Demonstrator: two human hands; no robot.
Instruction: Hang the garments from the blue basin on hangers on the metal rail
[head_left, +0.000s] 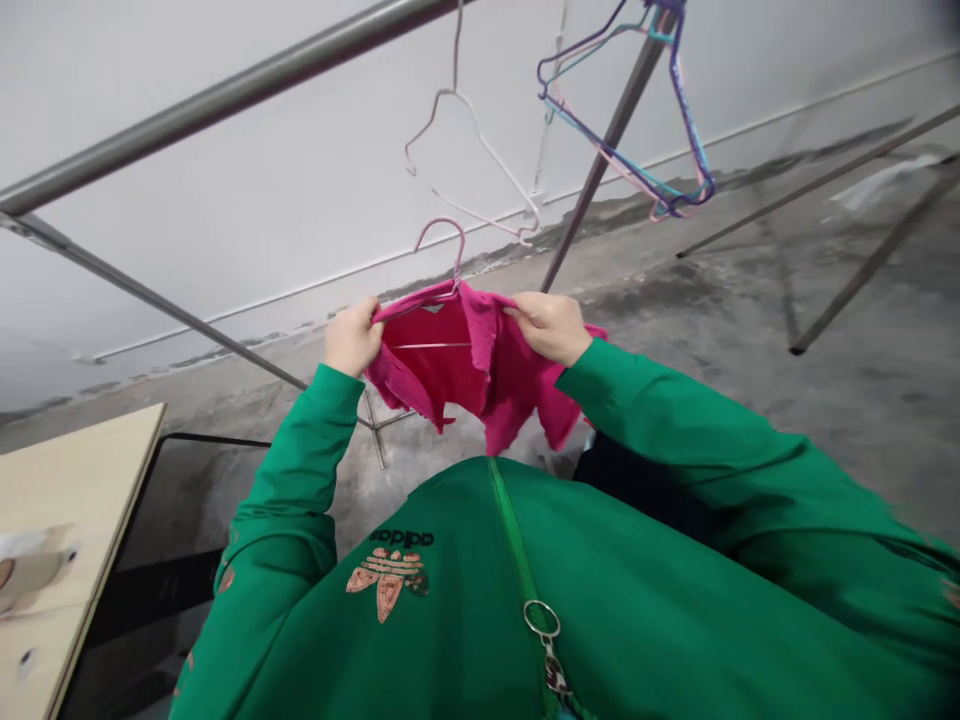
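A bright pink child's jacket (pixel 517 375), its front hanging apart, is stretched between my two hands. Inside it sits a pink wire hanger (pixel 460 245); the hook sticks up past the collar, and the lower bar crosses the opening. My left hand (pixel 354 337) pinches one shoulder of the jacket, fingers closed on the cloth. On the other shoulder, my right hand (pixel 550 325) grips the fabric between thumb and fingers. The hanger's hook is free of the rack, below a white wire hanger (pixel 486 142) that hangs from the bar.
A metal rack bar (pixel 225 85) runs overhead, with slanting legs (pixel 611 145). Several purple, blue and pink hangers (pixel 694 130) hang at the upper right. A light wooden cabinet (pixel 105 450) stands at lower left beside a dark glossy panel (pixel 195 490). A white wall rises behind.
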